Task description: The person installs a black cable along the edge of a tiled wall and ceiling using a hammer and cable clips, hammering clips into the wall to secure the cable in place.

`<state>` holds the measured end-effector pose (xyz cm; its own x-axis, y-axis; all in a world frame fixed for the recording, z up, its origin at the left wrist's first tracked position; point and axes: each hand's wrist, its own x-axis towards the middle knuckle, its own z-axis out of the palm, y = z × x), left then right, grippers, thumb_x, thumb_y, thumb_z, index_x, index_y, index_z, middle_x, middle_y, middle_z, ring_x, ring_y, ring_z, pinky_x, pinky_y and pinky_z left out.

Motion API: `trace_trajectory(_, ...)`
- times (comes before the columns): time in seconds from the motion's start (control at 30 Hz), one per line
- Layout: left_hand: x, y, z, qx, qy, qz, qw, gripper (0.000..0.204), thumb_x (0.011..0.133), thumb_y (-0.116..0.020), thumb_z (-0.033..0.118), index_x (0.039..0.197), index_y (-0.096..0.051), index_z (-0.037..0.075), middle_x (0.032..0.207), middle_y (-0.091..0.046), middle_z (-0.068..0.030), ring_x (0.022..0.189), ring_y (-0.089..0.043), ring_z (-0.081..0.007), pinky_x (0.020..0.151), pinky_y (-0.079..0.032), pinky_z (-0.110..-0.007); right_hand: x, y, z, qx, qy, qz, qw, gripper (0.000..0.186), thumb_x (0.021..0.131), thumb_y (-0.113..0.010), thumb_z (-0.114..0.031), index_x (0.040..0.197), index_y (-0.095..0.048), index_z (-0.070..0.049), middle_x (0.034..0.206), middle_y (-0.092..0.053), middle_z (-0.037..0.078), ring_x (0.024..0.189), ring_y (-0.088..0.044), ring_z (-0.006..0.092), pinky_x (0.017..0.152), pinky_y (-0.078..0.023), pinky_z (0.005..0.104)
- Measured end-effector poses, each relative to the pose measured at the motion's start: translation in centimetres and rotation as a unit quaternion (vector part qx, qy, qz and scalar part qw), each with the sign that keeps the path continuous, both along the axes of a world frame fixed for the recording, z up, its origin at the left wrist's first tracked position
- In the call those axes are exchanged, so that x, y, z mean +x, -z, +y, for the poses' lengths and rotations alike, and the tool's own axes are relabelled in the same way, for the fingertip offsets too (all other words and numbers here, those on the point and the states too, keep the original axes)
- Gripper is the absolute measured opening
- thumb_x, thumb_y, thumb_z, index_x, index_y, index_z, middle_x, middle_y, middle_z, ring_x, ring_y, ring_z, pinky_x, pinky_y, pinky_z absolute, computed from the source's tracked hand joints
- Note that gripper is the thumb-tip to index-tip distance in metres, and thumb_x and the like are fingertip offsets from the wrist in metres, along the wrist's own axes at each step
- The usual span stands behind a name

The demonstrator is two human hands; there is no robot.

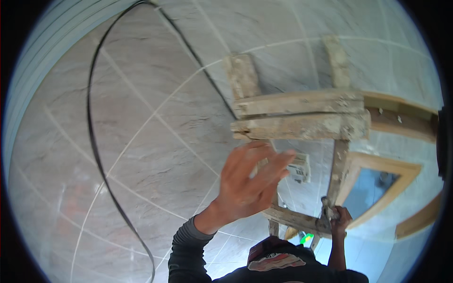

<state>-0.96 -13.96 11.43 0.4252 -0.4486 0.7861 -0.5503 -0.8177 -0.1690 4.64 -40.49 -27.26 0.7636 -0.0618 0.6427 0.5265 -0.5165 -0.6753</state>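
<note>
Grey marbled tiles (155,141) behind rough wooden ladder (302,120), left hand (250,181) spread

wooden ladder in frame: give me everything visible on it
The wooden ladder is built of rough, pale planks smeared with dried plaster or cement. Two side rails run from the upper part of the picture down toward the person; two flat rungs sit close together near the middle and another lies lower down. It stands against or close to a grey marble-look tiled surface. The right hand grips it at the lower rung, beside the right rail. The left hand is raised with fingers spread, in front of it; contact is unclear.
</note>
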Motion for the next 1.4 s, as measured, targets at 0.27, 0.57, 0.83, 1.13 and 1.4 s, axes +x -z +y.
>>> trace_trajectory(0.27,10.1,7.6,-14.4,0.042,0.254,0.184,0.949,0.036,0.08,-0.074,0.006,0.116,-0.067,0.006,0.095,-0.061,-0.0111,0.087,-0.062,-0.0292,0.066,-0.052,-0.039,-0.6,-2.0,2.6,-0.031,0.034,0.02,0.999,0.048,0.052,-0.071,-0.005,0.1,-0.068,-0.011,0.072,-0.063,0.005,0.064,-0.064,0.0272,0.056,-0.05,0.0392)
trace_trajectory(0.57,28.1,11.2,-27.6,-0.037,0.16,0.142,0.976,0.034,0.084,-0.068,0.001,0.119,-0.067,0.001,0.104,-0.067,-0.0177,0.101,-0.061,-0.0356,0.088,-0.05,-0.045,0.1,-1.4,2.4,-0.019,0.071,-0.016,0.997,0.03,0.057,-0.075,-0.005,0.086,-0.07,-0.009,0.065,-0.061,0.004,0.056,-0.062,0.0238,0.052,-0.048,0.0366)
trace_trajectory(0.83,33.5,12.0,-31.7,0.075,0.044,0.292,0.953,0.021,0.097,-0.058,0.012,0.109,-0.074,0.005,0.111,-0.067,-0.019,0.111,-0.061,-0.0357,0.09,-0.056,-0.044,-0.4,0.4,2.4,-0.018,0.072,0.004,0.997,0.044,0.047,-0.077,-0.012,0.09,-0.067,-0.012,0.067,-0.057,0.004,0.062,-0.062,0.0253,0.054,-0.048,0.0399)
trace_trajectory(1.13,32.7,12.7,-30.6,-0.017,0.216,0.111,0.97,0.012,0.092,-0.059,0.001,0.095,-0.071,0.0,0.107,-0.069,-0.0183,0.094,-0.069,-0.0382,0.081,-0.057,-0.043,-0.3,-0.3,2.8,-0.012,0.08,-0.008,0.997,0.033,0.052,-0.079,-0.011,0.083,-0.067,-0.012,0.067,-0.06,0.003,0.06,-0.062,0.024,0.051,-0.047,0.0388)
trace_trajectory(1.4,17.7,7.5,-22.9,-0.342,0.419,0.637,0.549,0.013,0.1,-0.052,0.004,0.105,-0.064,0.001,0.094,-0.068,-0.0084,0.084,-0.06,-0.0119,0.076,-0.048,-0.028,-0.2,-1.1,2.9,-0.019,0.075,-0.028,0.997,0.026,0.056,-0.076,-0.004,0.08,-0.067,-0.01,0.064,-0.061,0.007,0.056,-0.063,0.0268,0.051,-0.047,0.0382)
